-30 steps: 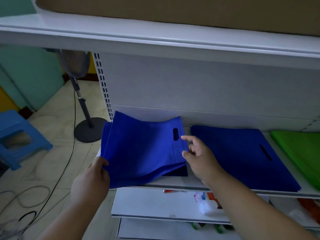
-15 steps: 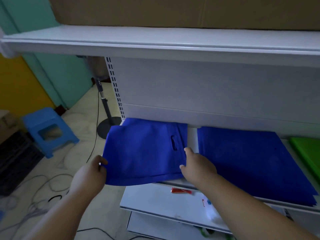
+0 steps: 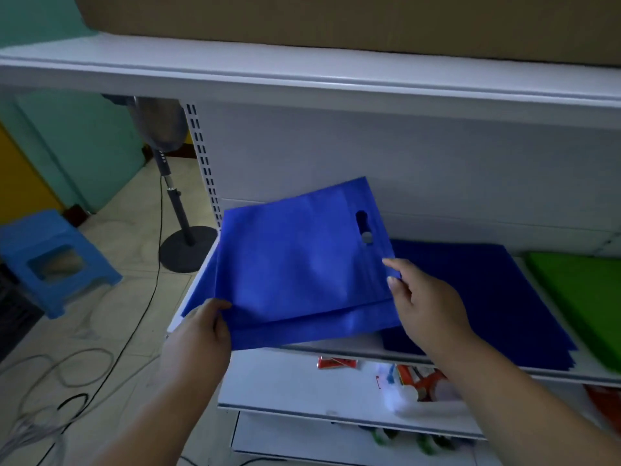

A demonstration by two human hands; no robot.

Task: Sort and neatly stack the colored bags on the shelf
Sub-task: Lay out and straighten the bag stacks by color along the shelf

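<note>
A person's left hand (image 3: pixel 198 334) pinches the near left corner of a bright blue bag (image 3: pixel 295 264), thumb on top and fingers tucked beneath the fabric, while the right hand (image 3: pixel 426 304) grips the bag's right edge just below its cut-out handle slot (image 3: pixel 363 227). The bag is raised and tilted, its far corner lifted toward the white back panel of the shelf (image 3: pixel 369 356), above at least one more bright blue bag (image 3: pixel 319 327) whose front edge overhangs the shelf lip. Just to the right, a flat stack of darker blue bags (image 3: pixel 487 290) lies on the same shelf, partly behind the right hand and wrist, and a stack of green bags (image 3: pixel 584 297) sits beside it at the frame's right edge. A cardboard box (image 3: pixel 336 18) rests on the shelf above. On a lower shelf lie small red and white items too blurred to identify. To the left, on the tiled floor, stand a pedestal fan (image 3: pixel 174 203) and a blue plastic stool (image 3: pixel 50 257), with loose cables (image 3: pixel 67 375) trailing nearby
</note>
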